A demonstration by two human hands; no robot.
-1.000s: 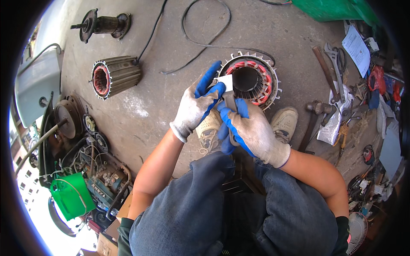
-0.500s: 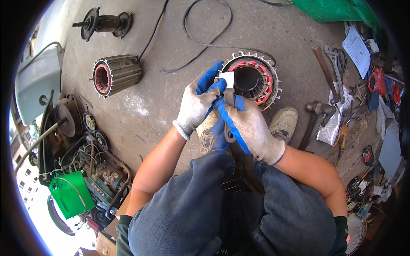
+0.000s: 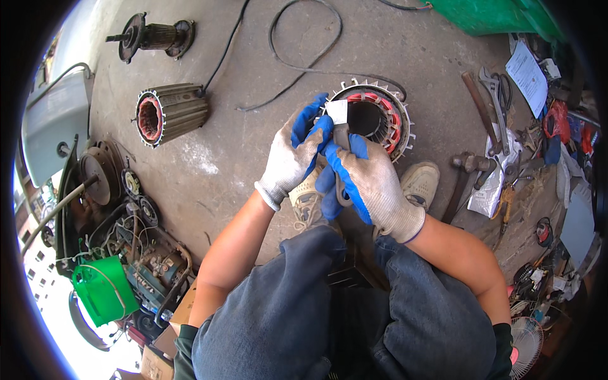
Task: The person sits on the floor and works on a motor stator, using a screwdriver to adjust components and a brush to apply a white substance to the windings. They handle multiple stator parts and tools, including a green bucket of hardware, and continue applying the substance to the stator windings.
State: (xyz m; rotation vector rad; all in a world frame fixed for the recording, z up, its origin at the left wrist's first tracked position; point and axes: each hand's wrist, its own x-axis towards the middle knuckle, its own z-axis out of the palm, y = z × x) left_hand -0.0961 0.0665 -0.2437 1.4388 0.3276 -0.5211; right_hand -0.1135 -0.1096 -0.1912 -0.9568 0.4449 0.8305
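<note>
**Just beyond the left hand (image 3: 283, 158), a pale flat piece (image 3: 337, 111) edges slightly forward**

The right hand (image 3: 375, 180) is curled closed around a metal tool (image 3: 342, 137), its upper end meeting the pale piece. The left hand is half open, one finger stretched forward beside that piece; whether it pinches anything, I cannot tell. Ahead of both sits the open motor casing (image 3: 397, 120). Over the last half second the piece has crept away from the hands, hiding more of the casing's red ring. The right hand's hold looks unchanged, suggesting a small adjustment.

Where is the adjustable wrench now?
The adjustable wrench lies at the upper right of the head view, between a wooden tool handle and a white paper sheet.
</note>
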